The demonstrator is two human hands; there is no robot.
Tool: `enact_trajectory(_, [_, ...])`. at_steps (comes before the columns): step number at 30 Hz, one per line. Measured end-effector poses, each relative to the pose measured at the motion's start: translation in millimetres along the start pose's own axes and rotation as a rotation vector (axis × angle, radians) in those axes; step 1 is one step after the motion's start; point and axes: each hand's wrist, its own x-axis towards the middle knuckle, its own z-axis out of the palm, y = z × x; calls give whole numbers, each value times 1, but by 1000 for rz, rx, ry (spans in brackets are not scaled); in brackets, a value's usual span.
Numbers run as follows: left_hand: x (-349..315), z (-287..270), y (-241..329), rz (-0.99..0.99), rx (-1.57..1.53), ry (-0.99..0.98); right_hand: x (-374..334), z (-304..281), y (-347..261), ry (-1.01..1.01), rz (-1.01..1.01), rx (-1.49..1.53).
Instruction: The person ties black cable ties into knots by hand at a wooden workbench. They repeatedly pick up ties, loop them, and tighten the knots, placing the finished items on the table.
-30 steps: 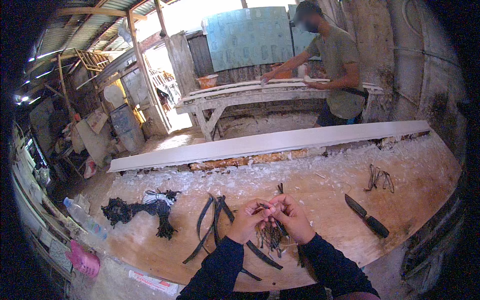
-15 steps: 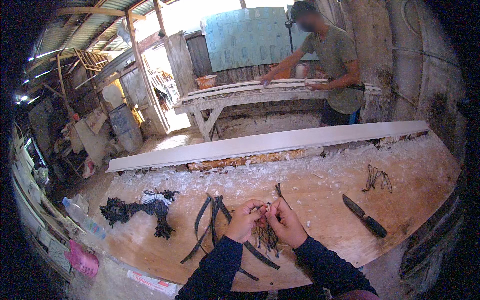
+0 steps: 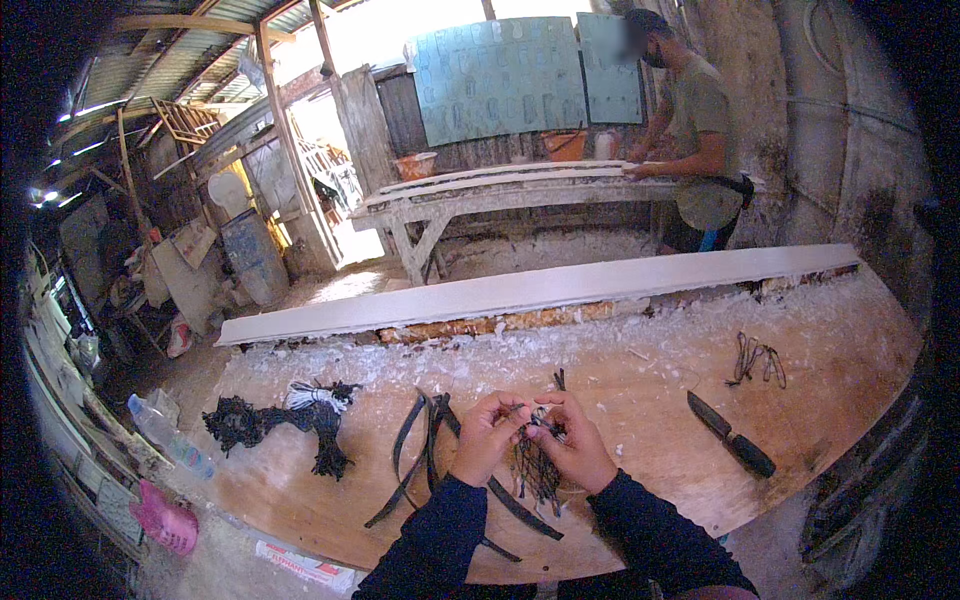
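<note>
Over the near middle of the wooden table, my left hand (image 3: 488,438) and my right hand (image 3: 575,445) meet, fingertips pinched on a bundle of thin black cords (image 3: 538,480). The cords hang down between my hands, and a small pale bit shows at the fingertips. Exactly what each finger grips is partly hidden. Beside and under my left forearm lie several flat black straps (image 3: 408,440). Farther left rests a tangle of black cords (image 3: 240,422), with a white cord (image 3: 308,397) around part of it. A dark knife (image 3: 730,432) lies to the right of my right hand.
A long white plaster moulding (image 3: 540,290) spans the table's far side, with white scraps before it. Looped thin cords (image 3: 757,360) lie at the right. A plastic bottle (image 3: 168,436) and a pink container (image 3: 165,517) stand left. Another person (image 3: 705,130) works at a bench (image 3: 450,205) beyond.
My fingertips have shifted on the cords, my right fingers now more bent over them. The other person has moved right and drawn their arms in along the bench.
</note>
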Motion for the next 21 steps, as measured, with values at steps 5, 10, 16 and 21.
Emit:
enact_trajectory(5, [-1,5,2,147,71,-78,2,-2,7,-98,-86,-292])
enact_trajectory(10, [3,7,-6,135,37,-254,4,-1,4,66,160,266])
enact_trajectory(16, [4,6,-14,-2,36,-181,9,-13,-1,190,285,565])
enact_trajectory(21, [8,-5,-12,-75,6,15,9,-18,-11,169,234,694])
